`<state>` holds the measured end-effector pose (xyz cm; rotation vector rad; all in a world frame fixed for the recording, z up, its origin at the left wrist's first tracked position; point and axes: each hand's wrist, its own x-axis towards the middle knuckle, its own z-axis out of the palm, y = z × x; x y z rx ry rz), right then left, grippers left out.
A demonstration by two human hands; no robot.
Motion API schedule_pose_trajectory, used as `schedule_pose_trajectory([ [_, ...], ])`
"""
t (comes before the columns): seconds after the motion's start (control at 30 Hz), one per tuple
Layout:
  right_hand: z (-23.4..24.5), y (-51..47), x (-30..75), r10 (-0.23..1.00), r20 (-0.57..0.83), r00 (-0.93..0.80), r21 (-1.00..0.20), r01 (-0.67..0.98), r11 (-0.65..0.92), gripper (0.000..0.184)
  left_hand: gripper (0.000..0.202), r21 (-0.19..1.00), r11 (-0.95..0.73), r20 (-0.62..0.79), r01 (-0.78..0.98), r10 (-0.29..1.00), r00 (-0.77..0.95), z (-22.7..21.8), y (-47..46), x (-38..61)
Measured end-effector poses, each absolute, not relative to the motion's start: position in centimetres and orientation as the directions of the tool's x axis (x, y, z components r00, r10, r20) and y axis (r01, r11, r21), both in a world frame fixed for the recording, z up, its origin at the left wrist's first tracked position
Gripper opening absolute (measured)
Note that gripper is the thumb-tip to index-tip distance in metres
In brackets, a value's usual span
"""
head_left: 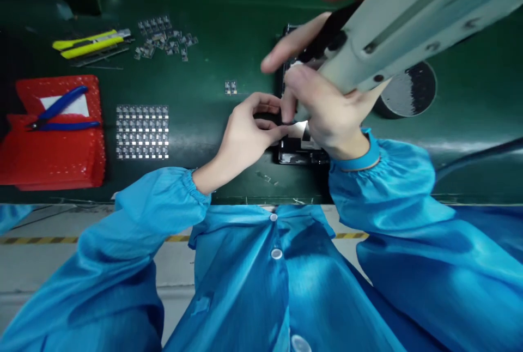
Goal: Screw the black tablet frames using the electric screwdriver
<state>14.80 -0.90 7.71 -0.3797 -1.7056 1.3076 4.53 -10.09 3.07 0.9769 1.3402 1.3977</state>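
Note:
My left hand (251, 128) is closed, its thumb and fingertips together at the left edge of a black rectangular case (288, 157). A bright, shiny part (300, 129) shows inside the case. Above the case, my right hand (333, 107) grips a long pale grey hand tool (392, 30) with a slot and screws along its body. The tool slants from the upper right down to the case; its tip is hidden by my fingers. Two small circuit boards (231, 88) lie to the left of the case.
A grid of small boards (142, 131) and a loose heap of them (163, 38) lie to the left. Beyond are yellow cutters (92, 47) and blue-handled nippers (65, 107) on red bubble wrap (53, 161). A round dark container (411, 90) and a cable (478, 157) are at right.

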Motion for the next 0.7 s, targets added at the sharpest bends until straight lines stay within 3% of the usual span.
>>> schedule_pose_trajectory([
  [0.1, 7.3, -0.7, 14.4, 0.669, 0.571, -0.475, -0.818, -0.390, 0.422, 0.053, 0.038, 0.997, 0.031, -0.043, -0.065, 0.978, -0.202, 3.1, -9.5, 3.9],
  [0.3, 7.5, -1.1, 13.8, 0.622, 0.590, -0.515, -0.807, -0.415, 0.421, 0.058, 0.028, 0.996, 0.052, -0.043, 0.069, 0.992, -0.121, 4.1, -9.6, 2.4],
  [0.47, 9.8, 2.4, 19.3, 0.648, 0.595, -0.475, -0.803, -0.369, 0.467, 0.052, 0.037, 0.979, 0.135, -0.127, 0.153, 0.990, -0.061, 4.3, -10.3, 1.2],
  [0.57, 9.5, 6.7, 24.3, 0.736, 0.590, -0.331, -0.806, -0.299, 0.511, 0.076, 0.032, 0.961, 0.129, -0.126, 0.243, 0.992, -0.029, 4.7, -10.1, 0.6],
  [0.7, 7.3, 10.2, 28.1, 0.802, 0.592, -0.081, -0.792, -0.244, 0.560, 0.070, 0.037, 0.930, 0.191, -0.221, 0.314, 0.973, 0.065, 6.0, -8.6, -0.3],
])
